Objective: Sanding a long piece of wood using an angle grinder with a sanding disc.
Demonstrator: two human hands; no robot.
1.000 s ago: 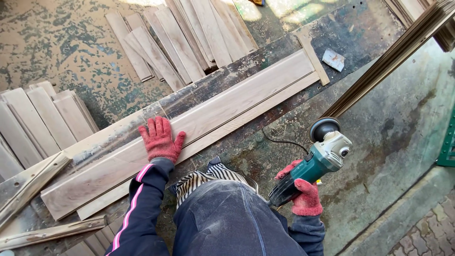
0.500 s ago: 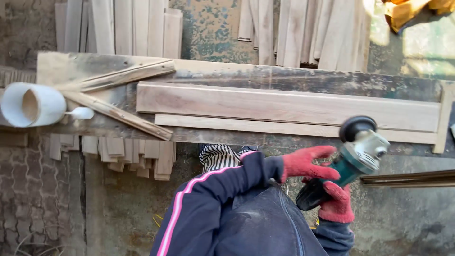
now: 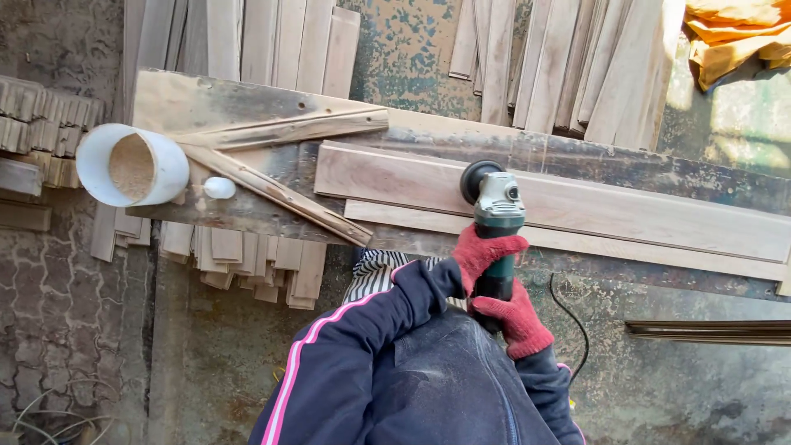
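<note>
Rough workbench [image 3: 206, 103], dusty & worn, carries a long plank [image 3: 593, 206] along its near edge. An angle grinder [image 3: 494, 216] is gripped by both gloved hands, left hand [image 3: 482, 250] in front, right hand [image 3: 517, 320] behind, disc at the plank's left part. Sanding judged about to start; steady downward pressure is needed next.

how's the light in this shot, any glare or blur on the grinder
Head view: hard sun from the upper right washes out the orange cloth and the leaning slats; the angle grinder and both gloved hands, left hand and right hand, are sharp; the paving at the left lies in dull shade.
</note>
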